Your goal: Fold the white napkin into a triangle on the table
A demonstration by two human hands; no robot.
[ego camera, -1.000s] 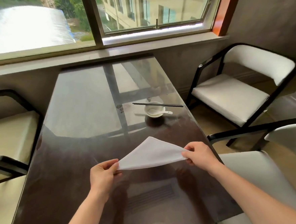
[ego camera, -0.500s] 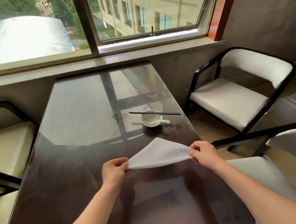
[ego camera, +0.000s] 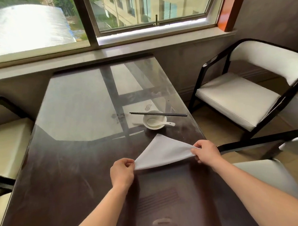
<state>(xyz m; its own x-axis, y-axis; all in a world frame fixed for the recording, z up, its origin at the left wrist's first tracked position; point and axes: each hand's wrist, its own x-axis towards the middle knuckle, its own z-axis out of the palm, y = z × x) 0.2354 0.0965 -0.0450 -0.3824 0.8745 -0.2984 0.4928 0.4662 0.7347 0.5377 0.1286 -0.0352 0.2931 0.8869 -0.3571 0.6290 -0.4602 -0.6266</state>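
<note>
Since the earlier frame, both of your hands and the napkin are sitting further right on the table [ego camera: 74, 171], closer to the bowl. You are pinching the left corner of the white napkin [ego camera: 162, 153] in your left hand [ego camera: 122, 173], fingers closed tight on the cloth. Your right hand [ego camera: 206, 152] is gripping the right corner the same way. The napkin is showing a triangle shape, its apex pointing toward the white bowl [ego camera: 154, 120], which is holding a white spoon [ego camera: 160, 122] and carrying black chopsticks [ego camera: 158, 114] across its rim.
</note>
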